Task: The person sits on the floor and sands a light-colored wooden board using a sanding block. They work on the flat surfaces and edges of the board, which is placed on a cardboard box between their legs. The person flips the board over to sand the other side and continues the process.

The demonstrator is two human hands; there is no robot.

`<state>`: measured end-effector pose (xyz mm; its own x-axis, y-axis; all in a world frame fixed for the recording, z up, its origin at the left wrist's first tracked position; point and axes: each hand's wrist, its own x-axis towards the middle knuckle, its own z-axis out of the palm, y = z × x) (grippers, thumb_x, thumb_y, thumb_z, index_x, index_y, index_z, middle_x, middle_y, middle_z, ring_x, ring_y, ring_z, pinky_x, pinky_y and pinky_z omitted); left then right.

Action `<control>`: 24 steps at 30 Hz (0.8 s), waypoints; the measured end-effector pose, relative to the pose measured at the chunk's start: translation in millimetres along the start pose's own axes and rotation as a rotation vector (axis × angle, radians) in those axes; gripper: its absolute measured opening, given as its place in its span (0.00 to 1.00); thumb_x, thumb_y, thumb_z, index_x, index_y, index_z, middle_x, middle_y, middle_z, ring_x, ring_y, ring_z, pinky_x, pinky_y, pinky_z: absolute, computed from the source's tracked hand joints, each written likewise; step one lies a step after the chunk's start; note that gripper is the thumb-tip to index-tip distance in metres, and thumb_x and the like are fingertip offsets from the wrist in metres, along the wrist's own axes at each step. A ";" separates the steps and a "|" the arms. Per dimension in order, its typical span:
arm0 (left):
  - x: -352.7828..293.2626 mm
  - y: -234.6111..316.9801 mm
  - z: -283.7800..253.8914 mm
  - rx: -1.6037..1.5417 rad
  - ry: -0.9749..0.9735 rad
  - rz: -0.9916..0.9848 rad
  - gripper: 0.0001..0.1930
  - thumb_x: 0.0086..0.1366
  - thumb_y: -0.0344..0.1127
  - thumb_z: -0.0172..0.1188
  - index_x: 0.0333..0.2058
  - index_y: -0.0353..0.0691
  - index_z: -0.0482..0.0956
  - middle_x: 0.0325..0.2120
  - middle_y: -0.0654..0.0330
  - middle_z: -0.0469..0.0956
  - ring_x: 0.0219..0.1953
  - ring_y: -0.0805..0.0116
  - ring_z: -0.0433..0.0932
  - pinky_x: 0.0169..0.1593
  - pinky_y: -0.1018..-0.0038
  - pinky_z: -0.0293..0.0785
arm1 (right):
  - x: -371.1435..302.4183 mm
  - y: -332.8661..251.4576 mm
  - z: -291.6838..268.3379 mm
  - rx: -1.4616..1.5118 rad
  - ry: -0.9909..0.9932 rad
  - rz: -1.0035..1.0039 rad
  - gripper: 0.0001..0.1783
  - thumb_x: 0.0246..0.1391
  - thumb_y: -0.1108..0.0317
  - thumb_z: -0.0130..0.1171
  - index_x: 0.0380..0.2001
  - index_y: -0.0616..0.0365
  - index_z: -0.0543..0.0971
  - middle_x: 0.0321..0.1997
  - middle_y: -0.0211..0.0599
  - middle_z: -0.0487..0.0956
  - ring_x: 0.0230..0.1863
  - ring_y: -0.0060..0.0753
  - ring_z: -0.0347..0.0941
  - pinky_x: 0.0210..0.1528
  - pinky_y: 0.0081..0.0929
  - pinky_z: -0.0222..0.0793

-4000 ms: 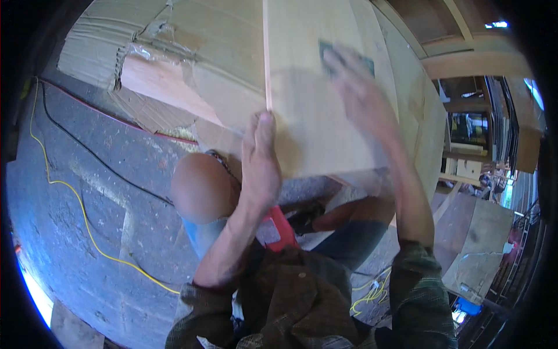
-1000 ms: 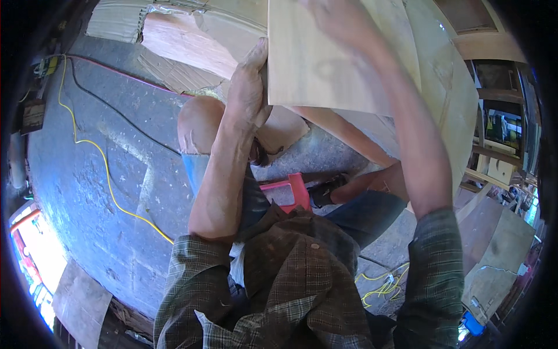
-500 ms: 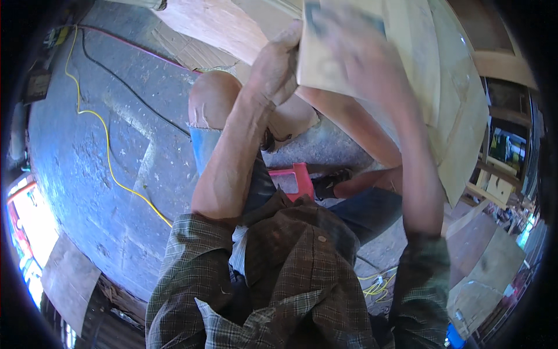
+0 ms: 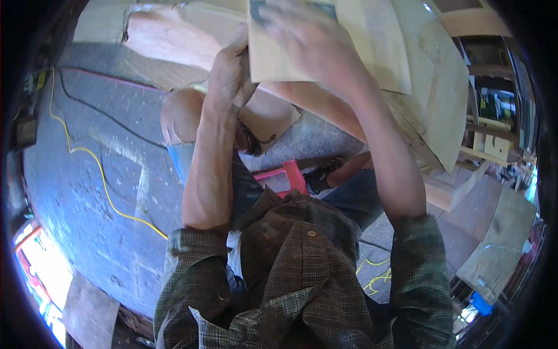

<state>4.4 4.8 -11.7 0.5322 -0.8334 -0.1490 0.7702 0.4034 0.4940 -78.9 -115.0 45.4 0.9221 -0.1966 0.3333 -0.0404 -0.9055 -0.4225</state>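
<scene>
A pale wooden board [image 4: 273,61] stands out at the top of the view. My left hand [image 4: 229,72] is closed around its left edge, thumb up along the side. Across the board's face lies my right hand [image 4: 311,43], its fingers smeared by motion. Under and beside those fingers shows a dark, flat patch [image 4: 326,9]; I cannot tell whether it is a loose sheet or part of the board. Whether the right hand grips anything is hidden by the blur.
Large plywood sheets [image 4: 444,96] rise right of the board. Rough pale slabs [image 4: 174,35] lie at the far left. A yellow cord [image 4: 100,168] and a dark cable [image 4: 104,113] cross the floor. A pink plastic frame [image 4: 295,177] sits between my legs, near a dark shoe [image 4: 318,179].
Hands and board now appear farther left in the picture, along with the surroundings, as the view has shifted. The right hand stays blurred over the board; the left keeps its hold.
</scene>
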 end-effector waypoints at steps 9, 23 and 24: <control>-2.2 5.6 -12.8 -0.030 0.058 -0.024 0.17 0.70 0.39 0.41 0.49 0.33 0.67 0.41 0.55 0.75 0.43 0.67 0.77 0.46 0.71 0.78 | -67.7 -49.3 -9.8 -0.086 -0.039 -0.208 0.16 0.51 0.70 0.54 0.45 0.55 0.77 0.55 0.38 0.72 0.61 0.43 0.63 0.62 0.39 0.58; -73.1 -15.1 72.8 2.284 0.053 0.654 0.23 0.67 0.45 0.45 0.57 0.42 0.64 0.61 0.41 0.52 0.64 0.41 0.49 0.63 0.47 0.47 | -230.9 52.0 34.4 0.353 -0.135 0.548 0.14 0.58 0.63 0.50 0.40 0.62 0.75 0.38 0.53 0.77 0.42 0.55 0.73 0.42 0.44 0.68; -71.1 -20.2 78.6 2.428 -0.094 0.635 0.24 0.66 0.49 0.44 0.58 0.44 0.63 0.61 0.42 0.53 0.64 0.42 0.49 0.63 0.46 0.45 | -230.1 50.5 42.0 0.356 -0.200 0.585 0.14 0.58 0.63 0.49 0.39 0.62 0.75 0.38 0.52 0.77 0.41 0.56 0.73 0.42 0.44 0.68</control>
<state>-76.7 26.2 56.2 0.3708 -0.8765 0.3070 -0.9286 -0.3553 0.1072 -276.9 -99.7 -88.0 0.8418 -0.5092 -0.1790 -0.4535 -0.4876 -0.7460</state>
